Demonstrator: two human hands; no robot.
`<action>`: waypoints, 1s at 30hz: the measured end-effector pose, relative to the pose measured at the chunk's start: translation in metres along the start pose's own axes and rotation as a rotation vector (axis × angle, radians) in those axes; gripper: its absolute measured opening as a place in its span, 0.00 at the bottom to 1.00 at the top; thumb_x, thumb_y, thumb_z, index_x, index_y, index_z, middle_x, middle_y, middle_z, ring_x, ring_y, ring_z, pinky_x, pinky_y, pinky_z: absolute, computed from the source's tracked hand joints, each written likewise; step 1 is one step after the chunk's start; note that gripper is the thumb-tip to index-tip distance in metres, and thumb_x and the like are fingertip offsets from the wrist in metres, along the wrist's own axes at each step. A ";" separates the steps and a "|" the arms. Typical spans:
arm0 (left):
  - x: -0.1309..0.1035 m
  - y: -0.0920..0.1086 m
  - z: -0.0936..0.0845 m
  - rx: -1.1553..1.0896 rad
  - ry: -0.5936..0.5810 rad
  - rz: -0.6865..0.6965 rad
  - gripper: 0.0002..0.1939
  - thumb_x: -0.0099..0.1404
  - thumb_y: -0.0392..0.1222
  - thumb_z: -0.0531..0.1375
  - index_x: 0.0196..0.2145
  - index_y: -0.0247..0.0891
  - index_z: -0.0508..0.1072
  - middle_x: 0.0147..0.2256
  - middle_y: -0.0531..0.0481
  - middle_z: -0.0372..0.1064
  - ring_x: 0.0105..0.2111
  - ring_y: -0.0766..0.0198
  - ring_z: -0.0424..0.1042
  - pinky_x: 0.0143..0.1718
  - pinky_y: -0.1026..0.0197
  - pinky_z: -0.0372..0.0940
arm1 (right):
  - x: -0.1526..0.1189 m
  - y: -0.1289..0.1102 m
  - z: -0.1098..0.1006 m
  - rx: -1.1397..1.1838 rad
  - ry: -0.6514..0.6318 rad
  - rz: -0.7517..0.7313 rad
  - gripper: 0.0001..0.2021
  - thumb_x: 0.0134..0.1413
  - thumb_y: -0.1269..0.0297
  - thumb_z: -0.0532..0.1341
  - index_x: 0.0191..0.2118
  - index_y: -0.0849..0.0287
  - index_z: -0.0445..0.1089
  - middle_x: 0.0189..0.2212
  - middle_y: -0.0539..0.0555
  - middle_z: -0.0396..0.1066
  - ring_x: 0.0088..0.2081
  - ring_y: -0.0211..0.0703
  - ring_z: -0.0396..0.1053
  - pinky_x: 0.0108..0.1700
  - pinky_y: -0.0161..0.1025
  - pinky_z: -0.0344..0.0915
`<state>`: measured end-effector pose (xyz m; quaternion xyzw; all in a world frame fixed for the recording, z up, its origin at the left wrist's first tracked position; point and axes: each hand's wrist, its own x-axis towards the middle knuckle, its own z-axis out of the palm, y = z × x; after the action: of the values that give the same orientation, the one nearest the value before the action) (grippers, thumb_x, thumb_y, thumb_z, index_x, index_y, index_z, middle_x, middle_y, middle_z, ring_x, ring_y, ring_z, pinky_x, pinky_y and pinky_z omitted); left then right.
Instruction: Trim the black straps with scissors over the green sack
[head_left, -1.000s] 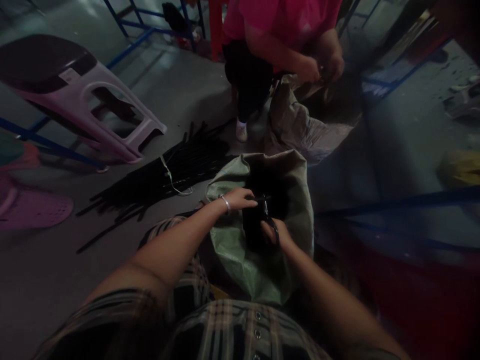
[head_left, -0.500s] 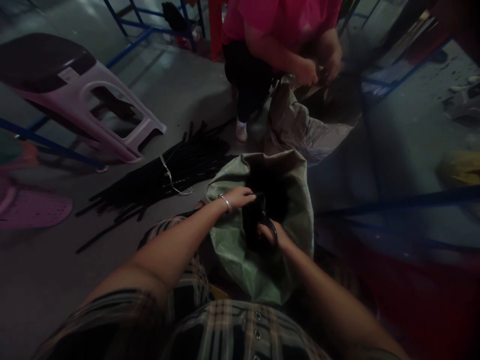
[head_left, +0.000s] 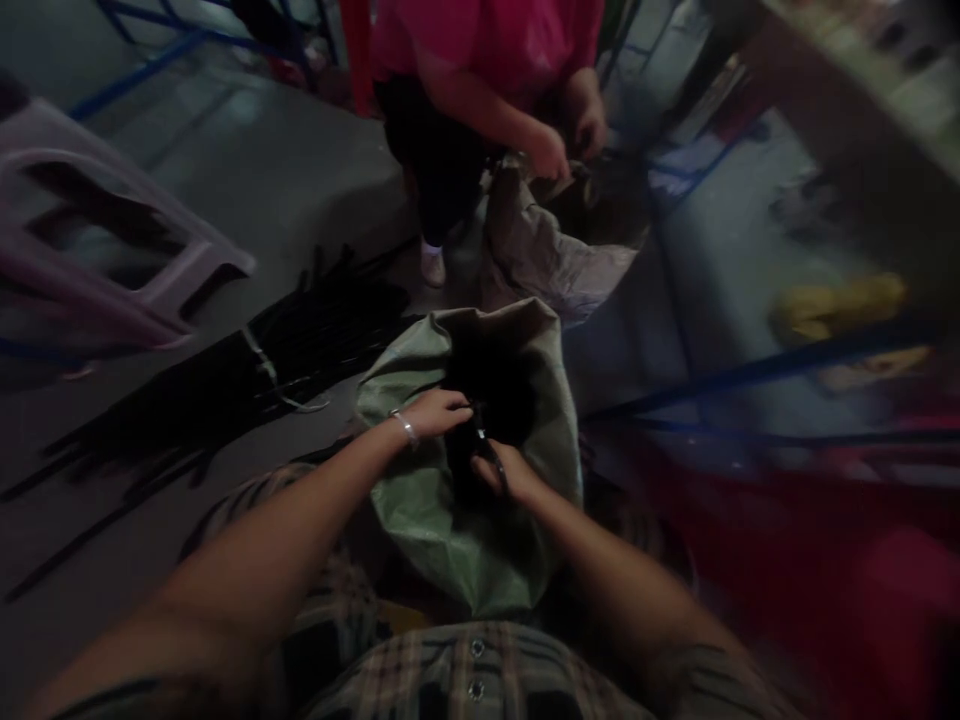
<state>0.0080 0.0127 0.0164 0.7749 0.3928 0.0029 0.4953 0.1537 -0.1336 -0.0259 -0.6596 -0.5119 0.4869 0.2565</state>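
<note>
A greenish woven sack point(head_left: 420, 540) stands upright with its mouth gaping in front of my lap, its inside dark. Over that mouth is my left hand point(head_left: 439, 412), a bangle on its wrist, its fingers pinched on a black piece of material that barely shows against the dark. My right hand point(head_left: 510, 472) grips scissors point(head_left: 481, 436) by their black handles, the blades directed up toward my left fingertips. How far the blades are apart is too dark to see.
Long black strips point(head_left: 247, 390) lie in a bundle on the floor at left, with a pale tie. A plastic stool point(head_left: 161, 265) stands beyond them. Ahead, a person in a pink shirt point(head_left: 517, 50) works over a greyish sack point(head_left: 540, 245). A blue metal bar point(head_left: 720, 385) crosses at right.
The whole view has swung right, so everything sits further left. The scissors and my left fingers remain close together, and the black piece shows less clearly. The other person's hands have moved slightly.
</note>
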 end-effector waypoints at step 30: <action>-0.002 -0.011 0.011 0.157 -0.035 0.010 0.18 0.57 0.51 0.55 0.39 0.38 0.75 0.36 0.48 0.74 0.36 0.60 0.69 0.36 0.63 0.60 | -0.011 0.005 0.020 0.210 0.037 0.217 0.09 0.50 0.64 0.56 0.23 0.60 0.64 0.16 0.47 0.62 0.19 0.33 0.58 0.21 0.31 0.53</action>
<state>0.0040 0.0050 0.0027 0.8131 0.3791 -0.0391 0.4401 0.1378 -0.1485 -0.0341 -0.6897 -0.3791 0.5501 0.2793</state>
